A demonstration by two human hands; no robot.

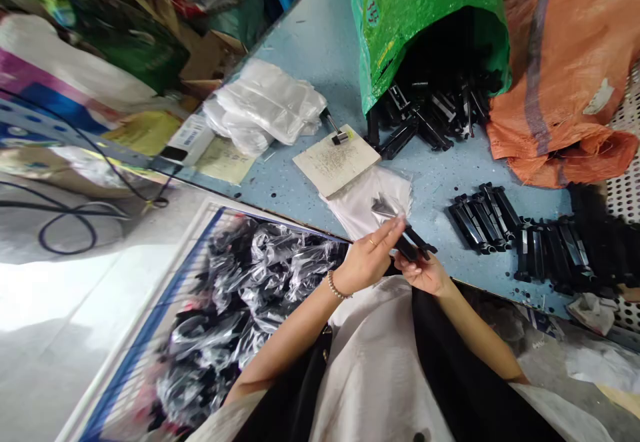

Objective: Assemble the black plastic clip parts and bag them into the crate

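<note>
The left hand (373, 255) and right hand (423, 274) meet just over the near edge of the pale blue speckled worktop (280, 182). The right hand's grip is clamped on the lower end of a slender black plastic part (407, 247); whether it is one piece or two side by side, I cannot tell. The left hand's grip is pinched together on a thin clear plastic bag (384, 207) around the part's far end. The step in hand looks like sleeving the part; the next move seems to call for a steady right hold while the left draws the film down without tearing it.

Left of the body, below the near edge, a white wire basket with a blue band (135, 345) holds black parts wrapped in clear film (275, 282). Near that edge, flat clear bags (353, 209) lie partly under a beige square board (336, 162). Rightward along it sit rows of bare black parts (483, 219). Farther in, a shiny green sack (430, 2) gapes over loose black parts (430, 119), beside an orange woven sack (570, 62).
</note>
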